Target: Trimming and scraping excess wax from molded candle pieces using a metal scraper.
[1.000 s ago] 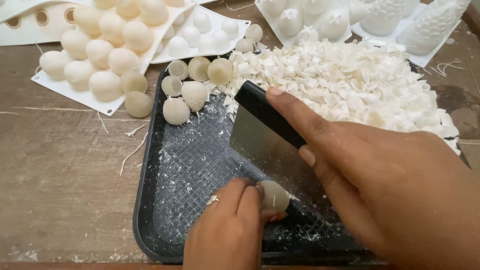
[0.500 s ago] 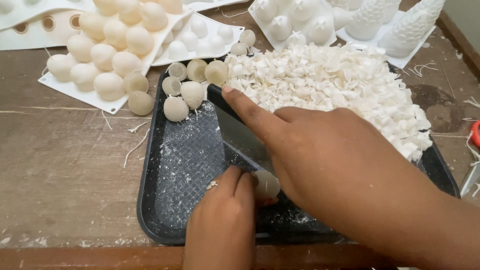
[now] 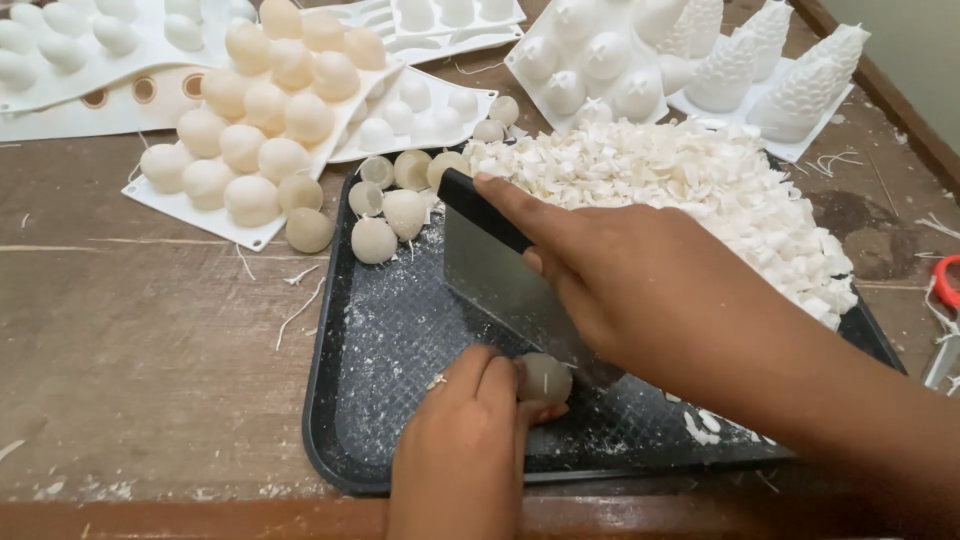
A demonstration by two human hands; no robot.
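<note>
Two hands worked over a black tray (image 3: 335, 420) at the near edge of the wooden table (image 3: 140, 360). Left hand (image 3: 465, 450) sat nearest, fingers pinched narrow on a small round wax ball (image 3: 545, 377), holding it down on the tray floor. Right hand (image 3: 650, 290) was closed round the black handle of a flat metal scraper (image 3: 495, 275), forefinger laid along the top, blade edge touching the ball on its far side. To cut it well, as I judged: blade kept upright, pressed straight down, left fingertips held back from the edge, ball pinned so it could not roll.

Tray contents: white dust and crumbs on the near floor; a few loose balls (image 3: 385, 215) at the far left corner; a big heap of white wax chips (image 3: 700, 190) filling the far right part. Just left of the tray, a white mould sheet (image 3: 170, 200) carried many cream balls (image 3: 265, 100) sitting on its cavities, one more loose beside it. Farther off, white moulds (image 3: 600, 70) held pear-like and pinecone shapes; others at far left looked partly filled. Red-handled tool (image 3: 945, 285) at the right edge, mostly cut off.
</note>
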